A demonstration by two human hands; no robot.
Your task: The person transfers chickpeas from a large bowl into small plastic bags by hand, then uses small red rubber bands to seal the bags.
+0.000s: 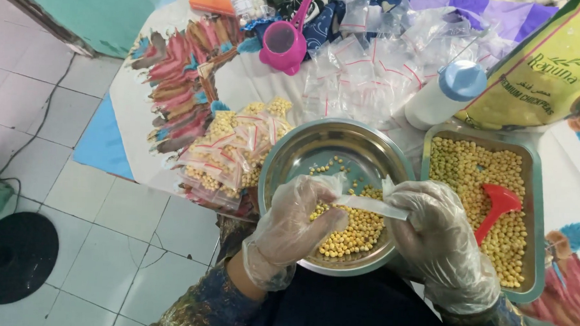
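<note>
Both my hands wear clear plastic gloves. My left hand and my right hand pinch the two ends of a small clear zip bag filled with chickpeas, held over a steel bowl. Loose yellow chickpeas lie in the bowl's near side. To the right, a rectangular metal tray holds more chickpeas and a red scoop.
A pile of filled small bags lies left of the bowl. Empty zip bags, a pink scoop, a white bottle with a blue cap and a large green-yellow sack sit behind. Tiled floor lies at the left.
</note>
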